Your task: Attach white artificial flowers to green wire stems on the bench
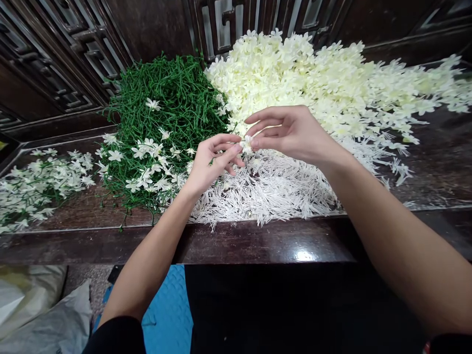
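My left hand [214,162] and my right hand [291,132] meet above the middle of a dark wooden table [258,243]. Between their fingertips sits a small cream artificial flower [246,143]. The left fingers curl around a thin green stem [213,160] that barely shows. The right thumb and a finger pinch the flower, while the other right fingers are spread. A heap of white plastic stamen pieces [273,189] lies right under both hands. Behind them spreads a large pile of cream petals [313,78].
A tangle of green stems [165,105], some with flowers on, lies left of the hands. Finished flower sprigs [40,179] lie at the far left. Carved dark wood panels [73,54] stand behind. Pale bags [40,309] and a blue mat [169,314] are on the floor below.
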`<state>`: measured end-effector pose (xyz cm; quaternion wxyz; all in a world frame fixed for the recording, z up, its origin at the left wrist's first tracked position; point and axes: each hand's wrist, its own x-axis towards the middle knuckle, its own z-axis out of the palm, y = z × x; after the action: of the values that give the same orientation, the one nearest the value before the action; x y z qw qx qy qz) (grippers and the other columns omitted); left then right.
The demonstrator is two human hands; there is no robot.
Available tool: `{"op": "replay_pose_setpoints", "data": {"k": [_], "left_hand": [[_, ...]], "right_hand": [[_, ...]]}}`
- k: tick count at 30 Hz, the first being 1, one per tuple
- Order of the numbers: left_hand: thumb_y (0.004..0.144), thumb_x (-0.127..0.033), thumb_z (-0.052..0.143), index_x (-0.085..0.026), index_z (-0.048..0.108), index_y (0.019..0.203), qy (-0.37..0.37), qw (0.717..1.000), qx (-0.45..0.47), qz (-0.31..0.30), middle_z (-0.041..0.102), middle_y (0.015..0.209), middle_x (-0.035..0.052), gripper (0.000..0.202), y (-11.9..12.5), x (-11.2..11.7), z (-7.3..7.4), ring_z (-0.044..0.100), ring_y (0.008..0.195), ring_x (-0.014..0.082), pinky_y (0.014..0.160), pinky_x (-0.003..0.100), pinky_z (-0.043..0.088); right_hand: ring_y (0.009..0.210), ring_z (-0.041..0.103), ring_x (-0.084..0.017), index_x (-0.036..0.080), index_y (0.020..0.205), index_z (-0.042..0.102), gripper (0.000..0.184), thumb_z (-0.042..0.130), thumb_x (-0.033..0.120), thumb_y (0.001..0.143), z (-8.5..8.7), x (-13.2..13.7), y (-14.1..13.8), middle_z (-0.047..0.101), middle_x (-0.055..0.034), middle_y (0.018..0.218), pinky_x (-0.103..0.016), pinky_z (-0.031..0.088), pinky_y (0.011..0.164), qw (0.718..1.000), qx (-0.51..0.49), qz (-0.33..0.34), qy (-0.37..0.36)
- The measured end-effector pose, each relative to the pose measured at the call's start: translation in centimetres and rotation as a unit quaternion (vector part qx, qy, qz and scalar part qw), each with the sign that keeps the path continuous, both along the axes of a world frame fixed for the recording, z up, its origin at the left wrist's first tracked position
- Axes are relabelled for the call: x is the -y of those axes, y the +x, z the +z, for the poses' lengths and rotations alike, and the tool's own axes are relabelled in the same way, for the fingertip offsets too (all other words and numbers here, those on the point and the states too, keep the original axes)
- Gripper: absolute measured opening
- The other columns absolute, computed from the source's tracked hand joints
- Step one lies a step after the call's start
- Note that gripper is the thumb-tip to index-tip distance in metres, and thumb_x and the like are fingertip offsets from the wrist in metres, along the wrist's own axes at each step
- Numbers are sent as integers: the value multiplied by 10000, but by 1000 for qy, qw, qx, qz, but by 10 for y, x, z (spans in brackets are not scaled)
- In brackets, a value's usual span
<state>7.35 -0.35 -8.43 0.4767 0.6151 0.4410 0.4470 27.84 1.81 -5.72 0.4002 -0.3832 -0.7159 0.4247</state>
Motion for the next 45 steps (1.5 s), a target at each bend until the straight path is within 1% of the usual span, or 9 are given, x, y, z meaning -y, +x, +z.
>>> {"op": "replay_pose_setpoints", "data": {"k": [4, 8, 16, 19, 23, 27, 32, 40, 45], "left_hand": [[823, -314, 803, -172, 760, 923, -17, 999, 23, -16, 726, 724, 42, 179, -2, -1, -1, 654, 499, 94, 348, 180, 397], [761, -321, 867, -148, 773, 844, -21, 998, 41, -30, 661, 576, 5, 214, -2, 0, 1, 589, 462, 64, 352, 161, 354], [822, -280, 803, -140, 739, 843, -30, 999, 22, -5, 638, 591, -6, 156, -4, 0, 7, 525, 444, 38, 352, 169, 300], [811, -259, 811, -133, 735, 857, -36, 999, 19, 9, 666, 674, 12, 153, -4, 0, 9, 510, 448, 27, 344, 180, 277], [828, -238, 788, -131, 736, 897, -45, 999, 11, 12, 652, 667, 7, 137, -6, 0, 9, 504, 452, 31, 349, 183, 281], [847, -209, 748, -127, 736, 925, -46, 999, 6, 22, 669, 713, 14, 114, -6, 0, 7, 499, 461, 28, 351, 175, 284], [870, -220, 728, -117, 745, 963, -48, 998, -18, 29, 673, 752, 27, 139, -6, 0, 8, 490, 478, 26, 360, 174, 289], [894, -221, 697, -125, 755, 976, -52, 997, -38, 34, 697, 817, 55, 139, -6, 0, 12, 504, 513, 33, 370, 174, 294], [902, -218, 682, -121, 758, 1009, -53, 997, -47, 32, 708, 848, 65, 163, -7, -1, 10, 510, 521, 33, 371, 175, 293]], "right_hand": [[847, 765, -248, 220, 1073, 763, 427, 881, 407, 707, 0, 2, -2, 792, -40, 913, -451, 645, 878, 1000, 14, 16, -19], [815, 763, -240, 215, 934, 774, 349, 897, 441, 699, 0, 1, -2, 796, -48, 855, -429, 649, 840, 999, 18, 23, -14], [831, 714, -257, 206, 846, 755, 348, 896, 485, 692, 3, -3, 4, 759, -85, 879, -474, 599, 842, 997, 52, -43, 27], [837, 674, -255, 201, 826, 743, 374, 849, 545, 725, 5, -5, 8, 742, -99, 915, -466, 571, 778, 986, 133, -84, 58], [682, 621, -214, 201, 793, 755, 347, 760, 546, 819, 1, -4, 5, 706, -65, 760, -415, 503, 626, 956, 291, 4, 29], [610, 603, -187, 187, 755, 751, 218, 739, 386, 843, -6, -3, -2, 691, -40, 706, -400, 460, 616, 924, 371, 84, 48], [592, 590, -169, 200, 685, 715, 153, 636, 139, 801, -4, -2, -1, 698, -23, 683, -402, 464, 660, 920, 374, 110, 48], [557, 541, -156, 188, 847, 743, 147, 672, 306, 897, -2, -2, -1, 690, -27, 696, -374, 438, 565, 909, 398, 125, 8], [528, 496, -123, 183, 761, 694, 142, 624, 159, 883, -2, -1, -4, 633, 0, 633, -353, 440, 586, 901, 410, 142, -2]]}}
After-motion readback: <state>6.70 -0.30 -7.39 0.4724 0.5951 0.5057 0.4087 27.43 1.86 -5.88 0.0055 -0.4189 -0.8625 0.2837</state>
